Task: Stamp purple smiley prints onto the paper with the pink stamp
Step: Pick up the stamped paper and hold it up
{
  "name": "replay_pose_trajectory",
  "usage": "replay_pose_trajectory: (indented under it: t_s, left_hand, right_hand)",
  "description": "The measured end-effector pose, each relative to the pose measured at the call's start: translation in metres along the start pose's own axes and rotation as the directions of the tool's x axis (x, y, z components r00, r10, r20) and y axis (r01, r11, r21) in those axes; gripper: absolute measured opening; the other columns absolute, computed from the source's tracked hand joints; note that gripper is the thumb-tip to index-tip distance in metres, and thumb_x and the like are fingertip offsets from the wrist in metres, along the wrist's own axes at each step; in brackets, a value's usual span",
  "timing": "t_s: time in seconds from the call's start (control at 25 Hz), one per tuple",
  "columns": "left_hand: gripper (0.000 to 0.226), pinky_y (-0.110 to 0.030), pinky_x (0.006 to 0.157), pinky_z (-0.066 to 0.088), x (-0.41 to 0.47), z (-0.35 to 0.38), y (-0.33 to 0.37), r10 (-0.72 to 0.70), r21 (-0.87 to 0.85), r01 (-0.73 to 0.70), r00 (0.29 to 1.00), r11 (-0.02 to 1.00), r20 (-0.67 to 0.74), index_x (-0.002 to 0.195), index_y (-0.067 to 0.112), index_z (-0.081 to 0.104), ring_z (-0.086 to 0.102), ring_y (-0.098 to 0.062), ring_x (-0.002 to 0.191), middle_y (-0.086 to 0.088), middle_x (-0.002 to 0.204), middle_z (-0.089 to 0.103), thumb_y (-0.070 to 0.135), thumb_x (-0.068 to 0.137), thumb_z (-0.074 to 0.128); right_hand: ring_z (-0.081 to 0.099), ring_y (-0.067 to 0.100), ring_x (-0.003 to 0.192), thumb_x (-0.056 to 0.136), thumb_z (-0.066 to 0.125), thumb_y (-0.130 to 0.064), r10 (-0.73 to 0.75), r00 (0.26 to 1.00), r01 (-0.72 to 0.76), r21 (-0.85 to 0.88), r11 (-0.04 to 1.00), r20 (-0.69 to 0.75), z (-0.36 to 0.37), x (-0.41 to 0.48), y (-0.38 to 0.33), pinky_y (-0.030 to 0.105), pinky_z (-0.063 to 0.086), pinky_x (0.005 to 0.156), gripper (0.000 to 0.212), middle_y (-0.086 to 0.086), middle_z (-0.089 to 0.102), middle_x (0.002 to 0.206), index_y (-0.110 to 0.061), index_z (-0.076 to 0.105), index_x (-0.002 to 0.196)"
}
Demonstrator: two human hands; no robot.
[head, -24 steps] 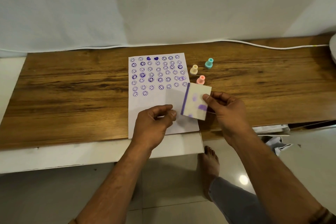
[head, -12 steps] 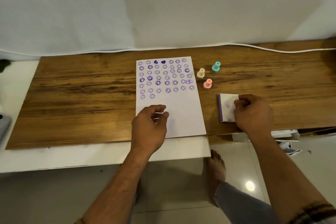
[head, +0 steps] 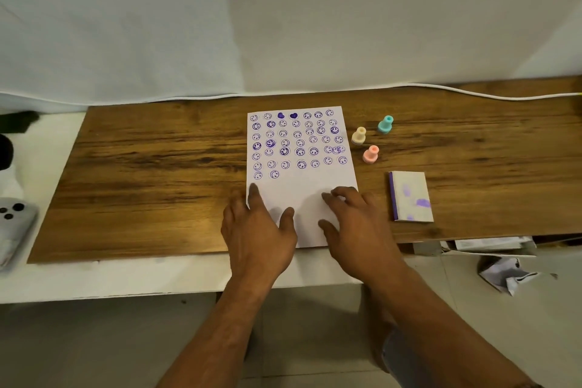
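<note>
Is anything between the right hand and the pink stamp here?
Nothing visible. The right hand rests on the paper; the pink stamp stands upright beyond it on bare wood, with the ink pad off to the side.

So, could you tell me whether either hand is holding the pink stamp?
No, the pink stamp stands alone on the table while both hands rest on the paper.

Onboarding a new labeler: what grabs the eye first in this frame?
The white paper at the middle of the wooden tabletop, its upper part filled with rows of purple smiley prints. Both hands rest flat on its blank lower part, left hand by the left edge, right hand by the right. To the right stand three small stamps, pink stamp nearest, with the purple-stained ink pad in front of them.
</note>
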State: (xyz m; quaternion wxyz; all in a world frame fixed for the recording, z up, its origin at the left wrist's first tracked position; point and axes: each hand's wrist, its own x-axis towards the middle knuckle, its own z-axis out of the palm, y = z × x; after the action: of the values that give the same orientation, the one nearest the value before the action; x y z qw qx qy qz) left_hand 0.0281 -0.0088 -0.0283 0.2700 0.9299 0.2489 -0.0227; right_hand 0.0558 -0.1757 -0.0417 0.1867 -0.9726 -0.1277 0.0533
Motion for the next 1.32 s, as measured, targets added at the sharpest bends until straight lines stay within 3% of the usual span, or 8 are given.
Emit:
replay_pose_trajectory:
  t_s: [0.2, 0.44, 0.64, 0.8, 0.96, 1.08, 1.2, 1.32]
  left_hand:
    - [0.104, -0.045, 0.13, 0.009, -0.003, 0.004, -0.004, -0.002, 0.022, -0.001, 0.994, 1.0, 0.112, 0.163, 0.01, -0.007, 0.004, -0.027, 0.161, -0.011, 0.175, 0.004, 0.068, 0.095, 0.045]
    - [0.1, -0.034, 0.116, 0.034, 0.0, 0.0, 0.007, 0.055, -0.359, 0.016, 0.981, 0.933, 0.188, 0.163, 0.032, -0.003, 0.035, -0.019, 0.152, 0.008, 0.166, 0.035, 0.06, 0.092, 0.062]
    - [0.109, -0.047, 0.13, 0.011, -0.006, 0.0, 0.001, 0.012, 0.04, -0.017, 0.992, 0.999, 0.129, 0.162, 0.013, -0.014, 0.002, -0.03, 0.161, -0.012, 0.175, -0.001, 0.072, 0.092, 0.044]
    - [0.112, -0.045, 0.13, 0.014, -0.01, 0.001, 0.008, 0.075, 0.021, -0.079, 0.984, 0.997, 0.161, 0.157, 0.022, -0.028, 0.011, -0.029, 0.161, -0.009, 0.175, 0.003, 0.085, 0.079, 0.021]
    - [0.105, -0.035, 0.114, 0.039, -0.005, -0.006, 0.012, 0.054, -0.251, -0.007, 0.982, 0.968, 0.183, 0.162, 0.035, -0.011, 0.04, -0.022, 0.149, 0.007, 0.168, 0.033, 0.076, 0.084, 0.046]
    - [0.083, -0.012, 0.085, 0.05, 0.007, -0.013, 0.013, -0.088, -0.593, 0.161, 0.985, 0.789, 0.15, 0.156, 0.041, 0.025, 0.065, 0.009, 0.11, 0.024, 0.133, 0.064, 0.049, 0.088, 0.073]
    - [0.03, -0.026, 0.073, 0.06, 0.025, -0.019, -0.001, -0.251, -0.763, 0.311, 0.947, 0.566, 0.199, 0.115, 0.029, 0.069, 0.077, -0.008, 0.091, 0.015, 0.103, 0.079, 0.023, 0.088, 0.08]
    - [0.015, -0.029, 0.077, 0.056, 0.03, -0.019, -0.017, -0.27, -0.622, 0.287, 0.955, 0.729, 0.124, 0.099, 0.021, 0.079, 0.074, -0.011, 0.08, 0.008, 0.09, 0.08, 0.011, 0.089, 0.075]
  right_hand:
    - [0.048, 0.029, 0.135, 0.093, 0.071, -0.041, 0.022, 1.0, -0.021, -0.061, 0.998, 0.014, 0.004, 0.002, 0.001, 0.042, 0.048, 0.106, 0.057, 0.002, 0.051, 0.153, -0.023, 0.058, 0.146]
    - [0.046, 0.028, 0.136, 0.095, 0.07, -0.041, 0.028, 0.999, -0.027, -0.055, 0.998, 0.022, 0.003, 0.001, -0.003, 0.042, 0.047, 0.107, 0.056, 0.002, 0.051, 0.154, -0.024, 0.057, 0.147]
    - [0.047, 0.028, 0.136, 0.095, 0.069, -0.043, 0.03, 0.999, -0.029, -0.052, 0.998, 0.012, 0.005, 0.001, -0.002, 0.043, 0.047, 0.107, 0.057, 0.002, 0.051, 0.154, -0.024, 0.057, 0.147]
    - [0.048, 0.027, 0.135, 0.094, 0.07, -0.043, 0.029, 1.0, -0.029, -0.048, 0.998, -0.002, 0.007, 0.001, 0.001, 0.042, 0.048, 0.106, 0.056, 0.001, 0.053, 0.153, -0.024, 0.059, 0.145]
    - [0.052, 0.028, 0.131, 0.091, 0.076, -0.04, 0.033, 0.999, -0.034, -0.027, 0.999, -0.019, 0.009, 0.0, 0.001, 0.042, 0.051, 0.101, 0.054, 0.002, 0.058, 0.148, -0.024, 0.064, 0.141]
    - [0.055, 0.028, 0.128, 0.088, 0.08, -0.038, 0.021, 0.999, -0.021, -0.021, 1.0, -0.031, 0.009, 0.0, 0.002, 0.042, 0.053, 0.098, 0.054, 0.001, 0.06, 0.145, -0.023, 0.066, 0.138]
    - [0.053, 0.027, 0.131, 0.09, 0.078, -0.039, 0.015, 1.0, -0.015, -0.01, 1.0, -0.016, 0.009, 0.0, 0.005, 0.043, 0.051, 0.101, 0.053, 0.0, 0.058, 0.147, -0.025, 0.065, 0.14]
    - [0.053, 0.025, 0.131, 0.091, 0.076, -0.038, 0.002, 1.0, -0.001, 0.033, 0.999, -0.019, 0.009, 0.0, 0.01, 0.042, 0.05, 0.102, 0.05, -0.002, 0.058, 0.147, -0.026, 0.065, 0.139]
